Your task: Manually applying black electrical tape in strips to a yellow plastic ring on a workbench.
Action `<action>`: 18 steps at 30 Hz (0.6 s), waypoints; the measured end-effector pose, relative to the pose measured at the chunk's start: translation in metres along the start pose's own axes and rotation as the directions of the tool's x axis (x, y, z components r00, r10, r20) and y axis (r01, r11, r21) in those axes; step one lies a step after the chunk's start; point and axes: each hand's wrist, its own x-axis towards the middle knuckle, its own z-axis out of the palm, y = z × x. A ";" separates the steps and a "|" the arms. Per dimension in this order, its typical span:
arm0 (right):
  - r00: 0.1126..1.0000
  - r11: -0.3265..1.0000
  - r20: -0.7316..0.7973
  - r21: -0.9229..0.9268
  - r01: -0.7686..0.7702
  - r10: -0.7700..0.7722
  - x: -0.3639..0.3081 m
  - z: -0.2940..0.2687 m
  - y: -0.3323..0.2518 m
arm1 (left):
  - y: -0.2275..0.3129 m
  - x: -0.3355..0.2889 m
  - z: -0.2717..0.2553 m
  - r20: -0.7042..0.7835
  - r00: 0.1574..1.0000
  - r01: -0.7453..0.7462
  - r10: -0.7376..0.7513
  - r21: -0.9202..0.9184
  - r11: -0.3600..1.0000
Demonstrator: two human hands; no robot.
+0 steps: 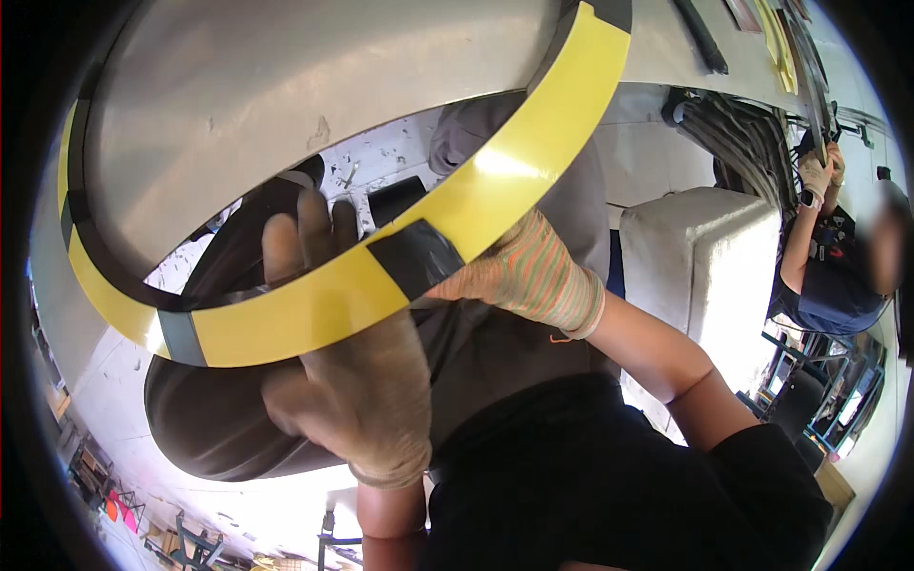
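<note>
A long glossy yellow strip (pixel 305 319), bent into a wide curve, sweeps across in front of me. Short black wrapped sections, including a dark patch (pixel 416 259) near my right hand, break up the yellow. My right hand (pixel 543 281), in a striped knitted glove, grips the strip's lower edge beside that patch; part of the fingers is hidden. My left hand (pixel 357 390), in a brownish glove and slightly blurred, reaches behind the strip with its fingers stretched out and thumb apart. Whether its palm touches the strip I cannot tell.
A wide grey worktop (pixel 314 86) lies ahead, its curved-looking edge above my knees. To the right stand a pale covered block (pixel 700 247) and a bundle of dark strips (pixel 738 133). Farther right, a gloved co-worker (pixel 828 257) handles a strip. Black and yellow pieces lie at the upper right.
</note>
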 end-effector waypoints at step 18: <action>0.687 0.744 0.307 0.130 0.655 -0.658 0.045 -0.001 0.023 | 0.028 -0.001 -0.040 -0.002 0.998 -0.052 0.056 0.347 0.937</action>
